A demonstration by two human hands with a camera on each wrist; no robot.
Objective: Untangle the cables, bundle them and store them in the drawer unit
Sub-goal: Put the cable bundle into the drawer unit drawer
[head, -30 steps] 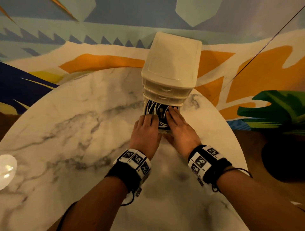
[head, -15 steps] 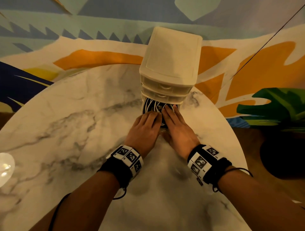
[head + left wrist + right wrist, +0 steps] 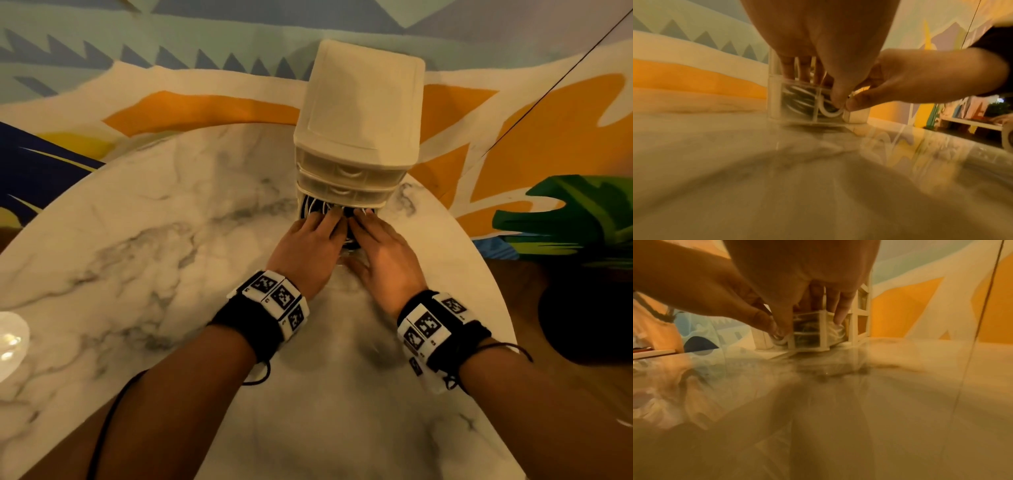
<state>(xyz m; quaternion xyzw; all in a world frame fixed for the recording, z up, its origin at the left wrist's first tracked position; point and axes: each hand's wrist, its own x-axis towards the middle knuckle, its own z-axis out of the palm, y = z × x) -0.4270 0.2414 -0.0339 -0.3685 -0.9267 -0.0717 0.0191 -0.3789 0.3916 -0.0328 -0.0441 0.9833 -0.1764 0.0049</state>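
While both hands sit side by side at the far edge of the marble table [image 3: 144, 240], left hand [image 3: 303, 251] and right hand [image 3: 387, 253] lay straight fingers [image 3: 789, 68] on the coiled cables [image 3: 313, 209] inside the bottom drawer [image 3: 797, 100], partly pulled out of the cream drawer unit [image 3: 359, 113], thumbs at its front.

drawer unit [image 3: 356, 113]: 1 | drawers: 3 | hands: 2 | wristbands: 2 | table [image 3: 171, 240]: 1
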